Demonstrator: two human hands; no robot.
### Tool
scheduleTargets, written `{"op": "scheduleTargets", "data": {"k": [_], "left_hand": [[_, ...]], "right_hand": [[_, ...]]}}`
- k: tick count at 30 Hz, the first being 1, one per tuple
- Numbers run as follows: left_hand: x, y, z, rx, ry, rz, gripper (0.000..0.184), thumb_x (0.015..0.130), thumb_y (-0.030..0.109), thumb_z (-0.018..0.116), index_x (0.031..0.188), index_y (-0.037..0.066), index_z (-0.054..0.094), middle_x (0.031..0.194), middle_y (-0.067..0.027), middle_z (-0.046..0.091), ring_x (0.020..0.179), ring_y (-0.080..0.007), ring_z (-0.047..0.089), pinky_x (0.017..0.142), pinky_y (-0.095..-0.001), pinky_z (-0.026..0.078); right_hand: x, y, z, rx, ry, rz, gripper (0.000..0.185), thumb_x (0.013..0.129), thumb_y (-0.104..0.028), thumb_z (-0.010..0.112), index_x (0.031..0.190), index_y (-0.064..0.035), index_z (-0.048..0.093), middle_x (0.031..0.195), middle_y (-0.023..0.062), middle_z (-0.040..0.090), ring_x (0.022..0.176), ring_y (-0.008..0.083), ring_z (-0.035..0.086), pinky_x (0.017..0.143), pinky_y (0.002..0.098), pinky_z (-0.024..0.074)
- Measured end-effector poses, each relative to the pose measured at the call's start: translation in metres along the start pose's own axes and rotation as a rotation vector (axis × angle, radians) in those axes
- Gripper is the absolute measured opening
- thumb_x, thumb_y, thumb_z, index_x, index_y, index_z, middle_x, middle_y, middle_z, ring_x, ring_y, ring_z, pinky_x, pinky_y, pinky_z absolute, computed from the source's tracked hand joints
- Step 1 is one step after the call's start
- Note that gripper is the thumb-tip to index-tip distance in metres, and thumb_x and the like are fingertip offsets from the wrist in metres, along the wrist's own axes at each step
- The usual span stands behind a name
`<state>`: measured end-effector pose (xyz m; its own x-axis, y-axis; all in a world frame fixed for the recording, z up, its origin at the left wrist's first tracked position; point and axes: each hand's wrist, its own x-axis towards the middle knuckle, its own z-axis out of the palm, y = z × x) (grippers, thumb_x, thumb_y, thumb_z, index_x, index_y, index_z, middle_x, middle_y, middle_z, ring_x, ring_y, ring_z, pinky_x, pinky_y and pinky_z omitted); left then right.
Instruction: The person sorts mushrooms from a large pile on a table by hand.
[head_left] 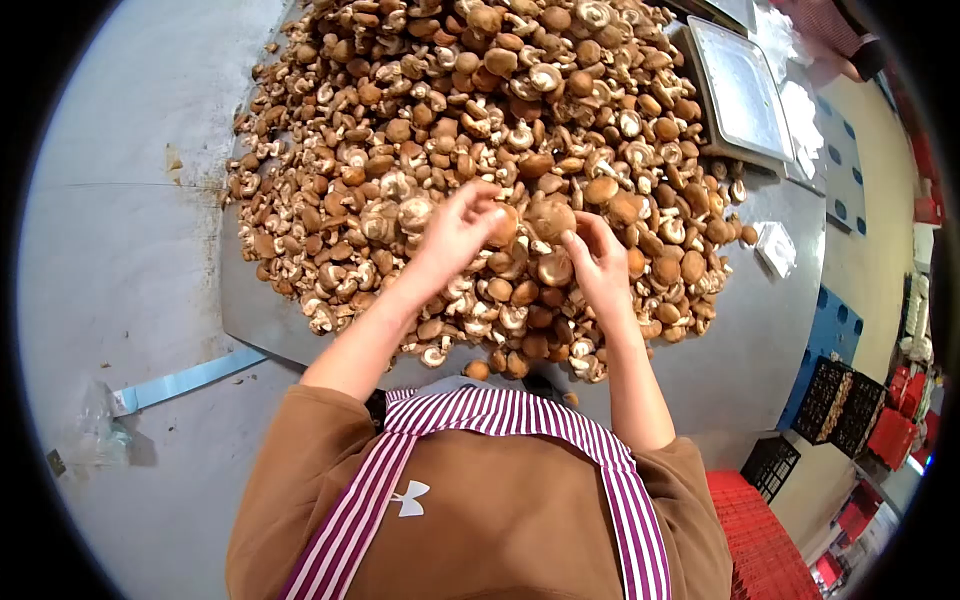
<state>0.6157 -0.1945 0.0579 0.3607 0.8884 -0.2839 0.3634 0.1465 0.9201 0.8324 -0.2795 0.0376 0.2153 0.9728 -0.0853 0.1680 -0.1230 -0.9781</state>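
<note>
A large heap of brown mushrooms (400, 130) with pale stems covers the metal table (760, 350). My left hand (465, 227) is over the front middle of the heap, its fingers curled round a brown mushroom (503, 226). Just to the right, my right hand (597, 258) pinches the edge of a larger brown mushroom (550, 221) between thumb and fingers. The two mushrooms are side by side, a little apart. Part of my left hand's grip is blurred.
At the back right stands a scale with a metal tray (738, 88). A small white item (775, 248) lies near the table's right edge. Black crates (828, 400) and red crates (765, 535) are at the right. Another person's sleeve (825, 25) shows at the top right.
</note>
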Motion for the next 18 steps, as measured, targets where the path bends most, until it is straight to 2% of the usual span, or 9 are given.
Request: {"op": "scheduleTargets", "data": {"k": [1,2,5,7,8,11,12,16,18], "left_hand": [[0.012,0.007,-0.012,0.182,0.075,0.040,0.032,0.098,0.016,0.065,0.127,0.006,0.061,0.105,-0.0021,0.067,0.088,-0.0126,0.064,0.081,-0.0261,0.053],[0.024,0.015,-0.024,0.187,0.114,-0.020,0.033,0.094,0.015,0.068,0.126,0.007,0.064,0.105,-0.0031,0.067,0.090,-0.0143,0.064,0.082,-0.0290,0.054],[0.082,-0.021,-0.059,0.399,0.259,0.137,0.028,0.094,0.013,0.066,0.121,0.008,0.068,0.110,-0.0081,0.068,0.094,-0.0169,0.067,0.082,-0.0331,0.055],[0.108,-0.027,-0.066,0.703,0.282,0.223,0.029,0.094,0.011,0.064,0.122,0.011,0.069,0.114,-0.0086,0.067,0.097,-0.0215,0.068,0.086,-0.0349,0.054],[0.120,-0.029,-0.066,0.753,0.219,0.195,0.030,0.094,0.007,0.061,0.123,0.013,0.069,0.118,-0.0093,0.064,0.104,-0.0261,0.066,0.090,-0.0373,0.053],[0.148,-0.044,-0.062,1.055,0.119,0.503,0.039,0.088,0.000,0.061,0.124,0.014,0.067,0.122,-0.0152,0.058,0.112,-0.0333,0.062,0.091,-0.0442,0.054],[0.160,-0.053,-0.061,1.128,0.176,0.654,0.041,0.084,-0.002,0.062,0.123,0.012,0.066,0.121,-0.0167,0.056,0.112,-0.0357,0.062,0.090,-0.0466,0.054],[0.174,-0.053,-0.056,1.146,0.119,0.486,0.032,0.082,-0.003,0.064,0.112,0.008,0.065,0.120,-0.0163,0.056,0.112,-0.0371,0.061,0.090,-0.0473,0.053],[0.168,-0.049,-0.055,0.998,0.159,0.326,0.029,0.085,0.007,0.069,0.113,0.007,0.066,0.120,-0.0144,0.058,0.112,-0.0340,0.062,0.093,-0.0429,0.052]], "right_hand": [[0.001,-0.003,-0.007,-0.305,0.049,-0.194,0.031,0.095,-0.016,0.069,0.122,-0.0025,0.064,0.102,0.0110,0.069,0.086,0.0263,0.067,0.076,0.0365,0.0542],[0.002,-0.012,-0.013,-0.420,0.019,-0.227,0.030,0.092,-0.014,0.071,0.119,-0.0043,0.065,0.103,0.0139,0.065,0.092,0.0335,0.065,0.080,0.0409,0.0526],[0.001,-0.012,-0.020,-0.515,0.005,-0.258,0.027,0.092,-0.014,0.070,0.117,-0.0050,0.066,0.103,0.0134,0.063,0.095,0.0336,0.064,0.081,0.0416,0.0521],[-0.002,-0.009,-0.021,-0.498,0.001,-0.236,0.026,0.093,-0.013,0.069,0.117,-0.0045,0.066,0.106,0.0133,0.063,0.096,0.0334,0.064,0.081,0.0415,0.0521],[-0.003,-0.008,-0.021,-0.469,0.002,-0.216,0.025,0.093,-0.012,0.069,0.116,-0.0040,0.066,0.106,0.0134,0.064,0.096,0.0336,0.065,0.081,0.0414,0.0522],[-0.010,-0.006,-0.021,-0.392,-0.003,-0.132,0.022,0.093,-0.011,0.068,0.113,-0.0020,0.066,0.107,0.0139,0.064,0.097,0.0343,0.065,0.082,0.0411,0.0523],[-0.012,-0.004,-0.021,-0.396,-0.001,-0.161,0.021,0.093,-0.010,0.068,0.112,-0.0015,0.066,0.106,0.0142,0.064,0.097,0.0346,0.065,0.082,0.0411,0.0523],[-0.018,-0.005,-0.027,-0.387,0.011,-0.200,0.021,0.093,-0.008,0.067,0.112,-0.0008,0.065,0.105,0.0152,0.064,0.098,0.0353,0.065,0.083,0.0408,0.0523],[-0.022,-0.002,-0.030,-0.365,0.032,-0.199,0.020,0.093,-0.007,0.066,0.112,-0.0008,0.065,0.105,0.0156,0.065,0.098,0.0352,0.065,0.083,0.0400,0.0526]]}}
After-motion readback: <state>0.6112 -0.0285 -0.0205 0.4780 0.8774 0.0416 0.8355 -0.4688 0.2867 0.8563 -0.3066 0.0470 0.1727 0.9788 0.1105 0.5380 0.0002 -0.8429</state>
